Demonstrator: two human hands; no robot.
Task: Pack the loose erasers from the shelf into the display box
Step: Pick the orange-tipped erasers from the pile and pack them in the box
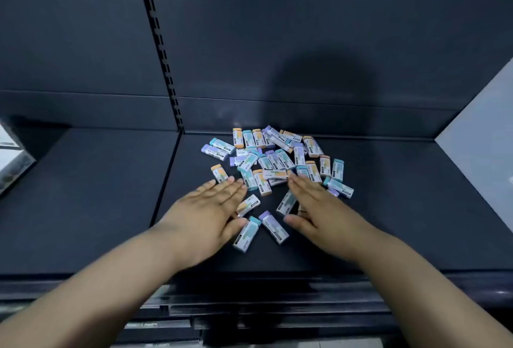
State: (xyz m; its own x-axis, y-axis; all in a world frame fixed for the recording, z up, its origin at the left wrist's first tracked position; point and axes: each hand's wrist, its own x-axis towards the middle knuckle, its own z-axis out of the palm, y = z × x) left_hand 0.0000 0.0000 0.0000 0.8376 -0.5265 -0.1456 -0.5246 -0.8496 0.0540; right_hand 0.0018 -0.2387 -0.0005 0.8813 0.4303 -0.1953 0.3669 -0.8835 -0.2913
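Observation:
Several loose erasers (277,159) in white sleeves with orange, teal or purple ends lie in a heap on the dark shelf (388,222). My left hand (205,209) lies flat with straight fingers at the heap's near left edge, its fingertips by an orange-ended eraser (219,172). My right hand (313,206) lies flat at the near right edge, fingertips touching the heap. Between the hands lie a teal-ended eraser (247,234) and a purple-ended eraser (273,226). No display box is in view.
A slotted upright (163,50) divides the dark back panel. A light box or package (11,159) stands at the far left edge. A pale grey panel (483,142) closes the shelf on the right. The shelf's front lip (263,286) runs below my forearms.

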